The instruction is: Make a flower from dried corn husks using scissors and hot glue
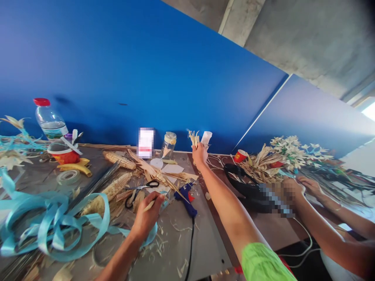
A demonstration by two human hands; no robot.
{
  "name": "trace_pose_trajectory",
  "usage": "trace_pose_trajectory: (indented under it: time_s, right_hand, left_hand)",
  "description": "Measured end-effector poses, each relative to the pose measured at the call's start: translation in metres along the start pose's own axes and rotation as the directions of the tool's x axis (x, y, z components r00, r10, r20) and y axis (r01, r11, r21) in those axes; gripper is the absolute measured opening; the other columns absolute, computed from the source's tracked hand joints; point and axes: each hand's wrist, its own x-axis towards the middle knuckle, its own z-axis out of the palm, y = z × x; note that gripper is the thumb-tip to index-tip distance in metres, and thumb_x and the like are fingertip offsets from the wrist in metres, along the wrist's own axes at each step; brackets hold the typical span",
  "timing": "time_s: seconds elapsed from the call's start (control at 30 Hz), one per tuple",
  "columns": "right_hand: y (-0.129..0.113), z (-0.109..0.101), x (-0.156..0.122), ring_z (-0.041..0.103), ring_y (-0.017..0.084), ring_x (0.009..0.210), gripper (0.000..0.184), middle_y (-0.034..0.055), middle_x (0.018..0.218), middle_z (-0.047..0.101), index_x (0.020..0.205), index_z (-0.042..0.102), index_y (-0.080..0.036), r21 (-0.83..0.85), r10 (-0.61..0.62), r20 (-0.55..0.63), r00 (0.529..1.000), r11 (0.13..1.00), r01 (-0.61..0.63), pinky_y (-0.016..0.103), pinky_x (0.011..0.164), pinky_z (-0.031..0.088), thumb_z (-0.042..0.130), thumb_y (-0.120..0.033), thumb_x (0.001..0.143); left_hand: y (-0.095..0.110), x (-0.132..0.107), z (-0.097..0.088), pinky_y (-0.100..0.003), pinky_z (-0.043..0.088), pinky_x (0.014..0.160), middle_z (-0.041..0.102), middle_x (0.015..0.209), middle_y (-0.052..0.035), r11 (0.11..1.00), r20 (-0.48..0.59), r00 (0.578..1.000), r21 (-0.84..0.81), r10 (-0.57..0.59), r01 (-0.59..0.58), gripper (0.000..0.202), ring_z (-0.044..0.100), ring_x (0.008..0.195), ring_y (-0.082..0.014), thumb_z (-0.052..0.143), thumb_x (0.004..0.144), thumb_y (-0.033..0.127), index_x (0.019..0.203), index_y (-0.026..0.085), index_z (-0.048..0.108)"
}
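Observation:
My right hand (199, 154) reaches to the back of the table, by the blue wall. Its fingers are closed around a bunch of pale corn husk strips (193, 137), whose frayed ends stick out above. Beside it stands a white translucent cup (206, 137). Closer to me, my left hand (149, 212) is closed on a pale husk strip (149, 205); part of the strip is hidden by the fingers. Light blue ribbon (152, 236) hangs below that hand. Scissors (151, 184) and a blue glue gun (186, 197) lie close by.
Dried corn cobs (121, 160) and a heap of blue ribbon (43, 226) cover the left side. A phone (145, 142) and a jar (169, 142) stand at the wall. To the right, another person's hands (307, 185) work near white flowers (287, 150). The glue gun's cord (191, 246) runs toward me.

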Motion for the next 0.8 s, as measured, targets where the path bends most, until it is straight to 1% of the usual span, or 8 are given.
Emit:
trace_pose_trajectory:
  time_s: [0.07, 0.1, 0.2, 0.3, 0.43, 0.5, 0.7, 0.8]
  right_hand:
    - [-0.009, -0.023, 0.004, 0.054, 0.019, 0.08, 0.022, 0.0067, 0.081, 0.06, 0.076, 0.052, -0.018, 0.158, 0.066, -0.13, 0.989, 0.986, -0.045, 0.029, 0.07, 0.041, 0.05, -0.04, 0.079]
    - [-0.016, -0.034, 0.003, 0.053, 0.017, 0.072, 0.025, 0.0031, 0.072, 0.058, 0.071, 0.05, -0.019, 0.275, 0.076, -0.123, 0.989, 0.961, -0.04, 0.027, 0.065, 0.041, 0.051, -0.043, 0.077]
    - [-0.039, -0.06, -0.016, 0.043, 0.011, 0.051, 0.03, -0.0042, 0.056, 0.046, 0.065, 0.045, -0.02, 0.628, 0.026, -0.006, 1.0, 0.778, -0.016, 0.023, 0.051, 0.036, 0.054, -0.048, 0.073]
    - [-0.061, -0.064, -0.06, 0.037, 0.008, 0.048, 0.032, -0.0058, 0.054, 0.04, 0.062, 0.044, -0.02, 0.778, -0.062, 0.121, 0.991, 0.626, -0.056, 0.022, 0.047, 0.031, 0.06, -0.047, 0.069]
    - [-0.077, -0.044, -0.124, 0.033, 0.007, 0.049, 0.037, -0.0067, 0.052, 0.035, 0.057, 0.042, -0.018, 0.76, -0.11, 0.16, 0.981, 0.648, -0.051, 0.02, 0.046, 0.026, 0.061, -0.048, 0.068]
    - [-0.081, -0.033, -0.146, 0.033, 0.007, 0.049, 0.039, -0.0066, 0.05, 0.034, 0.054, 0.042, -0.018, 0.727, -0.098, 0.177, 0.979, 0.683, -0.063, 0.02, 0.046, 0.026, 0.063, -0.048, 0.067]
    - [-0.079, -0.02, -0.173, 0.045, 0.01, 0.055, 0.034, -0.0021, 0.06, 0.052, 0.075, 0.059, -0.016, 0.762, -0.139, 0.328, 0.934, 0.623, -0.175, 0.022, 0.051, 0.035, 0.059, -0.05, 0.07]
    - [-0.073, -0.016, -0.182, 0.046, 0.01, 0.057, 0.029, -0.0025, 0.06, 0.052, 0.068, 0.057, -0.015, 0.758, -0.224, 0.384, 0.896, 0.631, -0.167, 0.022, 0.053, 0.034, 0.064, -0.044, 0.066]
  left_hand:
    - [-0.001, 0.001, -0.001, -0.02, 0.028, 0.048, 0.04, 0.053, 0.0039, 1.0, -0.001, 1.0, -0.012, 0.008, -0.008, 0.028, 0.035, 0.051, -0.0101, 0.053, 0.075, 0.044, 0.066, 0.018, 0.056]
    - [-0.001, 0.001, -0.002, -0.021, 0.029, 0.049, 0.042, 0.054, 0.0036, 0.999, -0.011, 1.0, -0.041, 0.025, -0.026, 0.028, 0.036, 0.051, -0.0101, 0.053, 0.075, 0.044, 0.067, 0.018, 0.057]
    - [0.003, 0.001, -0.005, -0.021, 0.031, 0.049, 0.052, 0.062, 0.0011, 0.99, -0.064, 0.996, -0.126, 0.062, -0.07, 0.028, 0.04, 0.054, -0.0107, 0.057, 0.073, 0.044, 0.075, 0.017, 0.061]
    - [0.009, -0.001, -0.006, -0.021, 0.025, 0.044, 0.049, 0.056, 0.0027, 0.976, -0.048, 0.999, -0.216, 0.008, -0.018, 0.038, 0.035, 0.047, -0.0087, 0.06, 0.07, 0.05, 0.087, 0.016, 0.063]
    - [0.006, 0.0, -0.004, -0.02, 0.024, 0.045, 0.049, 0.057, 0.0036, 0.922, 0.094, 0.993, -0.385, 0.066, -0.025, 0.047, 0.031, 0.045, -0.0059, 0.06, 0.069, 0.053, 0.096, 0.014, 0.062]
    - [0.0, 0.002, -0.002, -0.02, 0.023, 0.045, 0.05, 0.056, 0.0035, 0.907, 0.139, 0.988, -0.422, 0.066, -0.001, 0.042, 0.031, 0.045, -0.005, 0.065, 0.067, 0.049, 0.088, 0.013, 0.062]
    - [-0.001, 0.008, -0.003, -0.02, 0.024, 0.044, 0.049, 0.054, 0.0031, 0.848, 0.093, 0.996, -0.528, 0.014, 0.037, 0.031, 0.035, 0.045, -0.0055, 0.07, 0.064, 0.043, 0.066, 0.014, 0.059]
    - [0.003, 0.008, -0.005, -0.02, 0.024, 0.043, 0.047, 0.053, 0.004, 0.809, 0.097, 0.995, -0.583, -0.021, 0.074, 0.029, 0.035, 0.044, -0.0052, 0.072, 0.063, 0.04, 0.065, 0.015, 0.058]
